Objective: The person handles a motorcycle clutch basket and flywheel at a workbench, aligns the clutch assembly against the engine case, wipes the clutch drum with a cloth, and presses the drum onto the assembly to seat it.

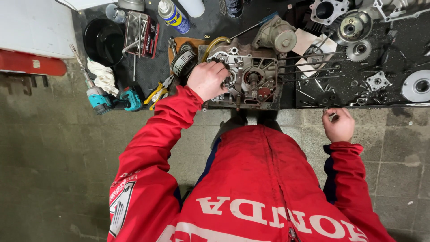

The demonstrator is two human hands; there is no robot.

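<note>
The left hand [207, 79] is gripping the engine case [246, 76] with curled fingers; right of the case, the right hand [339, 125] is pinching a small metal part [332, 117].

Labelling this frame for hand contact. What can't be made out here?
Head view only:
- Left hand on the engine case: its fingertips curl out of sight, so what they grip is hidden.
- Right hand at the bench edge: it pinches something small and metallic, too tiny to identify.
- Loose small parts on the dark bench: too small to sort.
- Spray can: top cut off by the frame edge.
</note>
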